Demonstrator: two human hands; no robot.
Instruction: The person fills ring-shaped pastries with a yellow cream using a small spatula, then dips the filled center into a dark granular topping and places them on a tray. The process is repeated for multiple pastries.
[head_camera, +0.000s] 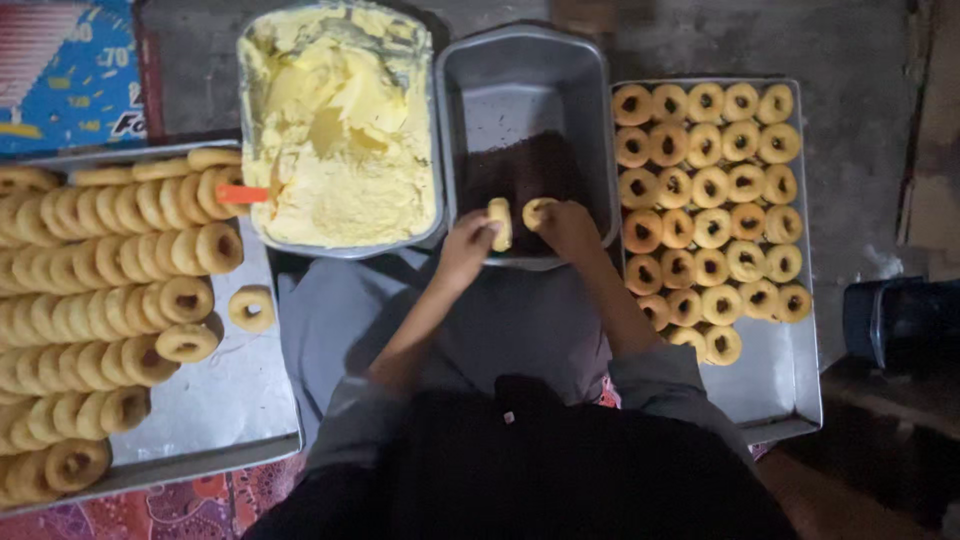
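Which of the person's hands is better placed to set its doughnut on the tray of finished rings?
Probably the right hand: it holds a doughnut over the pan of dark sprinkles, beside the tray of flat-laid rings. The left hand is farther away.

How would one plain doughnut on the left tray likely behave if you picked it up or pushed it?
The lone doughnut on the left tray looks small and bready, so probably light and soft. Lying flat, it should slide rather than roll. Those stacked on edge might roll or topple if nudged.
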